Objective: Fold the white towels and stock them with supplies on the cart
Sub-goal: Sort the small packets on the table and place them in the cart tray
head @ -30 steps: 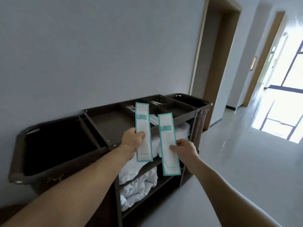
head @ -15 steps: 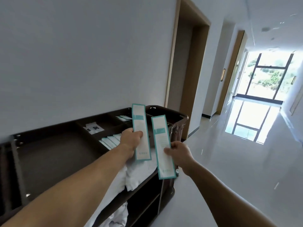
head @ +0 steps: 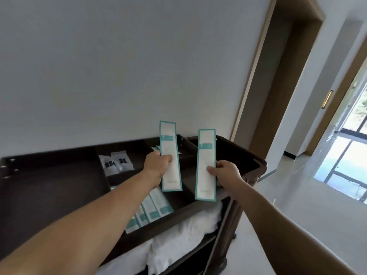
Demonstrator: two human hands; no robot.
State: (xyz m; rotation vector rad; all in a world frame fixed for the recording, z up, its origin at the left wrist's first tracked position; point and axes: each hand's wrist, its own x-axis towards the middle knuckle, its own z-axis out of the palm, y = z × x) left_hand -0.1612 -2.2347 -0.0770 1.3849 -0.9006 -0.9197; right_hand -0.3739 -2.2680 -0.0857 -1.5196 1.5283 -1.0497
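So the left hand (head: 156, 167) pinches the first packet (head: 169, 151) between thumb and curled fingers, below its middle. The right hand (head: 226, 173) pinches the second packet (head: 205, 161) the same way, around mid-length. Both packets stand nearly upright over the top tray of the cart (head: 49, 175), the second at 3 o'clock from the first, not touching.

What could go sideways, I reckon: these things are thin, flat and slick-looking, and each is held by just a thumb and fingertips. Either one could swivel or slip out and fall past the tray edge to the shelf below or the floor. Dropped in crooked, they'd also mess up the fanned row of packets (head: 153, 207) lying in the compartment at 6 o'clock of the left hand.

Materials: the packets are long narrow white strips with a teal border and band. Paper or film, can't tell. The cart looks like hard dark-brown moulded plastic with dividers. Two small white sachets (head: 117, 162) sit at 9 o'clock of the left hand. The white towels (head: 188, 229) are on the shelf under the tray, soft and lumpy.
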